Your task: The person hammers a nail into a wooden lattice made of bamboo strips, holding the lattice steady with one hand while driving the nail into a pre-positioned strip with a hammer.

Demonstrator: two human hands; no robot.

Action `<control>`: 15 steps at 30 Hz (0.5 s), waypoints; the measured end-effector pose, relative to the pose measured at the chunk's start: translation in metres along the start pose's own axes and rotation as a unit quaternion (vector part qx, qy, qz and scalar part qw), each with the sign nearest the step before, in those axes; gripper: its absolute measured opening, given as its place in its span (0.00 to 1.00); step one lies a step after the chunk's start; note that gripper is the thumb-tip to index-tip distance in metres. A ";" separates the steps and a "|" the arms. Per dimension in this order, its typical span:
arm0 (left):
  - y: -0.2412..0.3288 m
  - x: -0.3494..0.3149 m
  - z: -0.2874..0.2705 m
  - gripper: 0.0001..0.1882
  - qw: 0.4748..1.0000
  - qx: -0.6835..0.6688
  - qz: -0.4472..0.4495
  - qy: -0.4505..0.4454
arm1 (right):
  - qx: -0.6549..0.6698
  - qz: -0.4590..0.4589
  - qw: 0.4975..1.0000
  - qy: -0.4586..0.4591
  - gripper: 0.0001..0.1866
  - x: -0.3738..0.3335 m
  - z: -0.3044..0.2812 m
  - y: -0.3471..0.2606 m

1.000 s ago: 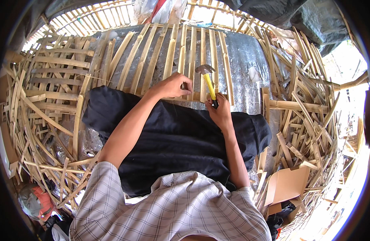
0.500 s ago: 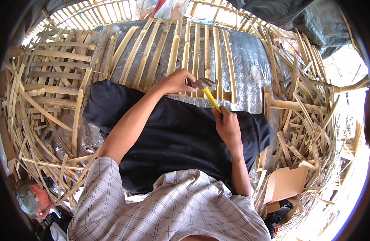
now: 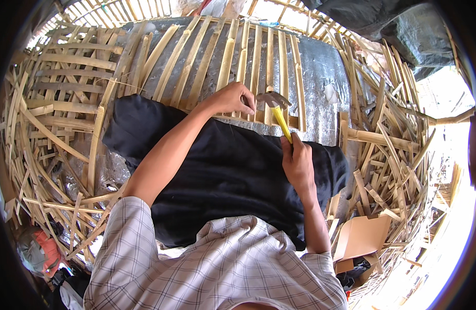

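Note:
My right hand (image 3: 299,166) grips a hammer by its yellow handle (image 3: 281,124). The metal hammer head (image 3: 272,98) is over the near ends of the bamboo slats, just right of my left hand. My left hand (image 3: 233,99) is closed in a pinch at the near end of a slat; what its fingertips hold, if anything, is too small to make out. Several bamboo slats (image 3: 226,57) lie side by side, pointing away from me. Their near ends meet a bamboo crosspiece (image 3: 292,122) that runs left to right, close to my black-clothed legs (image 3: 222,175).
A grey plastic-like sheet (image 3: 323,67) lies under the slats. Woven bamboo lattice (image 3: 72,93) stands at the left, and a heap of loose bamboo strips (image 3: 388,175) at the right. An open cardboard box (image 3: 364,237) sits at the lower right. Dark sheeting (image 3: 382,26) hangs at the upper right.
The hammer head has moved to the right, away from my left fingers, and my right hand has shifted slightly right with it. My left hand stays pinched by the slats.

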State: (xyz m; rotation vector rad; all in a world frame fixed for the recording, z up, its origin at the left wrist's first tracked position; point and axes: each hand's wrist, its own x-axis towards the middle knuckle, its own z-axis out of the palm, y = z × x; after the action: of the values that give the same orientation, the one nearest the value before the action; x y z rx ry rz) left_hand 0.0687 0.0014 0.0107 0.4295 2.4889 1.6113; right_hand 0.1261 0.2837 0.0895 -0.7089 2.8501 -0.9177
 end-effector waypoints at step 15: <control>-0.014 0.000 0.002 0.11 0.999 0.013 -0.038 0.004 | -0.088 -0.033 0.995 -0.029 0.12 0.001 0.008 0.006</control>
State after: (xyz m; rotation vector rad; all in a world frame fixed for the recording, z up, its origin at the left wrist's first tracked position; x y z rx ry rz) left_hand 0.0674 -0.0025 -0.0023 0.3278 2.5030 1.5577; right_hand 0.1241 0.2832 0.0793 -0.8381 2.8960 -0.6469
